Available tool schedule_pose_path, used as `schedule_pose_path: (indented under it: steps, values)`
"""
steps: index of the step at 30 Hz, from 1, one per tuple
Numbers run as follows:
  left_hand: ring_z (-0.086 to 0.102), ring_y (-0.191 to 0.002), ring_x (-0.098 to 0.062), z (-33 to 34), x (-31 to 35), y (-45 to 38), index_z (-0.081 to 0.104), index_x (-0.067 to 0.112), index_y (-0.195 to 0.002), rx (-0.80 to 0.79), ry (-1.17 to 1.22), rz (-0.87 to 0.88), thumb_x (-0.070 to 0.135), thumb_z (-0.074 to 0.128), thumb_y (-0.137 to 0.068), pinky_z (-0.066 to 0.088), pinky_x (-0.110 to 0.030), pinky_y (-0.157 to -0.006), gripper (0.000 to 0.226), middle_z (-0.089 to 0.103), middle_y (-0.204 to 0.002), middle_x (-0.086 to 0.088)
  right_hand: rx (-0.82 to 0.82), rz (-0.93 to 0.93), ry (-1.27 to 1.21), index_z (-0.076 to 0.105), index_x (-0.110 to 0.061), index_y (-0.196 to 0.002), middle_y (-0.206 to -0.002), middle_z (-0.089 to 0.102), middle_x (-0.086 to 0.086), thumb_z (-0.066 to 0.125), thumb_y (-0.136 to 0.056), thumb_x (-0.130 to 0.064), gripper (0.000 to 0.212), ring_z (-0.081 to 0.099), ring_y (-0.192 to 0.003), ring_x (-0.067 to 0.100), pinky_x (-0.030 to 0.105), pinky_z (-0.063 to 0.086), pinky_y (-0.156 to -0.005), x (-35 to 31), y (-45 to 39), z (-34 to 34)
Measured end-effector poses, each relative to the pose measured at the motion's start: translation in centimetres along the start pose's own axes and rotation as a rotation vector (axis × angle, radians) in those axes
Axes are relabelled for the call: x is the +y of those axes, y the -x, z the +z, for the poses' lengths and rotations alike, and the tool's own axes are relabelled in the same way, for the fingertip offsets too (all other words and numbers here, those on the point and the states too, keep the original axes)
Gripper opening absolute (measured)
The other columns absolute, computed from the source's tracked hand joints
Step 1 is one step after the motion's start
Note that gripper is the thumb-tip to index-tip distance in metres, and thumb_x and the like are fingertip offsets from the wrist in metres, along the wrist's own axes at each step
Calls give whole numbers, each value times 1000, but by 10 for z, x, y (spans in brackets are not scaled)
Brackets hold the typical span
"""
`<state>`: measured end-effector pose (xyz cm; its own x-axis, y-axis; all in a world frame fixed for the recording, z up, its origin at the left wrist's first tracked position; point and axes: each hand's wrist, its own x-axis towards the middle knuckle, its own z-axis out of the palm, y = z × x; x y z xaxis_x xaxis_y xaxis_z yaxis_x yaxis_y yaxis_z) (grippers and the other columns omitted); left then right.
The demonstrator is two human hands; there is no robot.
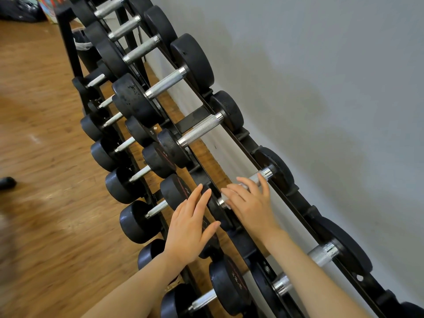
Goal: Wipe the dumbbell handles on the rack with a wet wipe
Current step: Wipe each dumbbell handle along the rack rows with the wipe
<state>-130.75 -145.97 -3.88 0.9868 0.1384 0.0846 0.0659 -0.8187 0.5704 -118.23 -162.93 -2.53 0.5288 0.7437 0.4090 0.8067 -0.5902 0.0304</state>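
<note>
Item: top-tier dumbbell handle point(259, 177), mid-wipe; right hand point(249, 203) curled over it, wipe unseen. Left hand point(191, 222) flat, released. Next: neighbouring handle.

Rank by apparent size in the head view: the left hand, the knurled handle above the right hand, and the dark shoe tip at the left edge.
1. left hand, though nearness to the camera inflates it
2. knurled handle
3. shoe tip, smallest and partly cut off
</note>
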Motion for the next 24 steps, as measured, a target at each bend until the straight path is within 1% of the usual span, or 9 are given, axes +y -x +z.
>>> schedule_pose_path:
  steps: [3,5,9,10,13,15,19,22,24]
  values:
    - [29,-145,-20,0,0,-1,-1,41,-153,-1,1,-9,68,31,-91,18,-31,-113,75,3,-163,11,6,-42,-41,63,-19,-121,-122,64,-1,53,-94,-24,29,51,-122,22,50,20,-114,-11,8,3]
    - [30,-144,-21,1,1,-1,2,39,-154,-3,8,-10,67,32,-91,20,-31,-113,75,5,-164,9,4,-70,-28,61,-17,-122,-124,64,0,55,-94,-23,30,51,-123,22,48,22,-114,-11,9,4]
    - [31,-144,-21,1,0,-1,3,38,-154,-6,8,-15,68,31,-91,22,-32,-112,76,4,-164,9,66,159,-20,65,-13,-121,-124,65,3,49,-98,-28,32,52,-123,24,48,31,-113,0,8,2]
    - [31,-144,-21,1,0,-1,4,37,-154,-5,10,-16,68,31,-91,22,-32,-112,76,4,-165,9,69,178,-39,65,-12,-122,-126,64,4,49,-98,-28,33,51,-124,25,49,34,-111,-1,9,2]
    - [33,-143,-22,1,0,-1,6,37,-154,1,27,-17,66,33,-91,26,-35,-112,75,8,-165,8,18,58,-98,62,-10,-126,-130,61,6,50,-96,-21,35,49,-127,26,47,35,-110,-14,15,6]
    - [32,-143,-21,1,1,-1,5,38,-154,0,30,-16,66,33,-91,26,-35,-113,75,8,-165,7,27,43,-68,63,-12,-126,-130,62,5,51,-95,-21,35,49,-126,25,46,33,-112,-12,16,4]
    - [31,-144,-20,2,1,-1,6,36,-155,-2,14,-16,67,32,-90,23,-32,-112,76,4,-164,10,114,243,-70,63,-10,-125,-129,62,4,54,-96,-25,33,50,-125,25,48,35,-109,-8,14,1]
    - [31,-144,-20,1,2,-1,8,35,-155,-11,23,-27,67,32,-90,24,-33,-113,77,3,-164,11,92,149,-108,63,-8,-125,-129,63,6,63,-92,-17,35,51,-124,25,46,39,-108,-23,17,7]
    - [33,-143,-21,0,3,-1,9,34,-155,-8,33,-26,66,34,-90,28,-36,-113,77,4,-164,10,110,116,-101,63,-8,-125,-127,63,6,64,-91,-17,35,52,-122,23,43,39,-107,-23,17,6]
